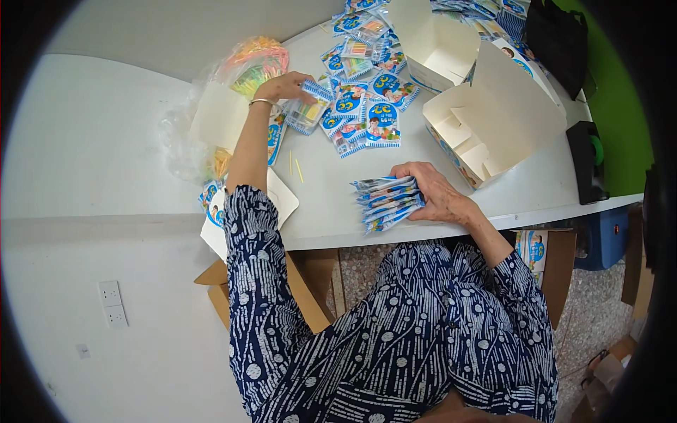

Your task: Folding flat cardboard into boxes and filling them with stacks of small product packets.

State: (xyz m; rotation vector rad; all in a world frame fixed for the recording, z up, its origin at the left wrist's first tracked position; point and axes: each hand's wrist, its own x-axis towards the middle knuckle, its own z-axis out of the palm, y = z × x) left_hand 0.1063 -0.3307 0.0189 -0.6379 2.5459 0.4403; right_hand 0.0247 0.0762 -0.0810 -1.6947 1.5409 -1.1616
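My right hand [441, 196] is wrapped round a stack of small blue-and-white sachets [386, 204], standing on edge side by side near the table's front edge. Farther left, my left hand [283, 87] grips the edge of a single sachet [308, 108], whose clear side shows coloured sticks. Just right of that sachet lies a loose pile of similar sachets [383, 121], some printed side up, others clear side up. Behind my left hand is a clear plastic bag [257, 60] with pink, yellow and green sticks in it.
Two open white cartons, a nearer one [486, 130] and a farther one [441, 49], stand to the right. A black tape dispenser [585, 162] sits at the table's right end. Two loose yellow sticks [299, 170] lie on the white table [321, 211]. Below is a brown cardboard box [310, 282].
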